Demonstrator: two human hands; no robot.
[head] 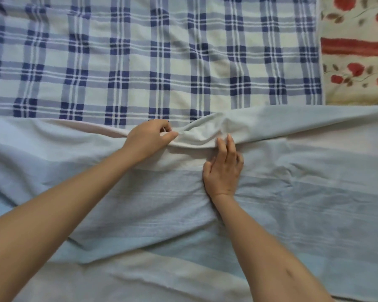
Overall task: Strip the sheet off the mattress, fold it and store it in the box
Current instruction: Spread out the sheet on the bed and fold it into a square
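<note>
**A:** Where is the pale blue, faintly banded cloth sheet [292, 182]?

**B:** It lies across the near part of the bed, doubled over on itself. Its folded edge runs from side to side along the blue-and-white checked cover [162, 62] underneath. That checked cover lies bare beyond the fold, so I judge the stripping is done and the folding is in hand.

**A:** And the hands?

**B:** They are near each other at the middle of that edge, each doing its own work. The left hand [147, 139] pinches a bunch of the edge between thumb and curled fingers. The cloth rises into a small ridge to the right of the pinch. The right hand [224, 171] lies flat on the sheet with straight fingers, their tips touching the ridge. It grips nothing.

**A:** Why hold it that way?

**B:** My guess is that the flat hand pins the lower layer so it cannot slide, while the pinch lifts or draws the upper one to square the fold.

**A:** Is anything else nearby?

**B:** A cream cloth with red flowers [356, 62] lies at the far right, just beside the checked cover. The box is not in view.
</note>
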